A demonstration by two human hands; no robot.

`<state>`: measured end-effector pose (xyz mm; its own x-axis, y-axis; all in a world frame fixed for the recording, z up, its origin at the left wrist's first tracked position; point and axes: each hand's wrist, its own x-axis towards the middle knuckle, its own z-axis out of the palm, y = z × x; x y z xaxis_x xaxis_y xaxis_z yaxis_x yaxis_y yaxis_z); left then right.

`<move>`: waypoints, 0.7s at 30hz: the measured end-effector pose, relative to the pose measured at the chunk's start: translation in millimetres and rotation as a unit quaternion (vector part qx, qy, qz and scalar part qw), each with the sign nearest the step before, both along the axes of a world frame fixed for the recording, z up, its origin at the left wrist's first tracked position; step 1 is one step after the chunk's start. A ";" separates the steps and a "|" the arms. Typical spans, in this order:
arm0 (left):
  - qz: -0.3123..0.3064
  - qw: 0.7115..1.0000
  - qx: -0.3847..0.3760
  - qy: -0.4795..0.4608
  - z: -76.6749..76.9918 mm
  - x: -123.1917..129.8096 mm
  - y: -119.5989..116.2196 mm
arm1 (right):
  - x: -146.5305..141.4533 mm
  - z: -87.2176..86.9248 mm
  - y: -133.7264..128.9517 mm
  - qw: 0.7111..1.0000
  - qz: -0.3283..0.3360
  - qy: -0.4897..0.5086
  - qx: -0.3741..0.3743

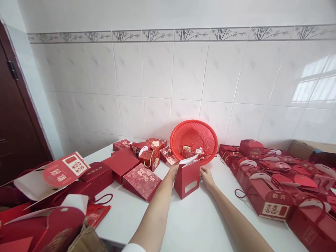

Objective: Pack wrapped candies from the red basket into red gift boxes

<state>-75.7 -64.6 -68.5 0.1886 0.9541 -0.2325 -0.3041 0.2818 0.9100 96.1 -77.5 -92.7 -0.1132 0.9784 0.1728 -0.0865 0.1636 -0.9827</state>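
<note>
An upright red paper box [187, 176] with an oval window low on its front stands on the white table [199, 220], its top flaps raised. My left hand [174, 170] is at its left side, the fingers mostly hidden behind the box. At the right side, my right hand [207, 176] holds the box's edge with bent fingers. Just behind is a red plastic basket [194, 131], tilted toward me, with several small wrapped packets [200, 153] in it.
Red boxes with handles [273, 199] crowd the right side. Flatter red boxes [142, 180] lie left of centre, and larger open red boxes [47, 227] fill the near left. A tiled wall [157, 70] borders the table's back. A cardboard box [300, 149] sits at the back right.
</note>
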 end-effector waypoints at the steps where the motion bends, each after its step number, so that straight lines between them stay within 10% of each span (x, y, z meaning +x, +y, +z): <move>1: -0.013 1.000 -0.001 0.011 0.0 0.3 -0.9 | -0.2 0.2 0.5 1.000 0.003 -0.001 -0.003; 14: -0.162 0.978 0.014 0.133 36.5 -18.6 18.5 | 1.5 32.8 10.8 0.998 0.045 -0.037 0.005; 21: -0.074 0.986 0.112 0.101 59.3 -30.3 33.3 | 1.1 72.1 38.4 0.994 -0.061 -0.085 0.030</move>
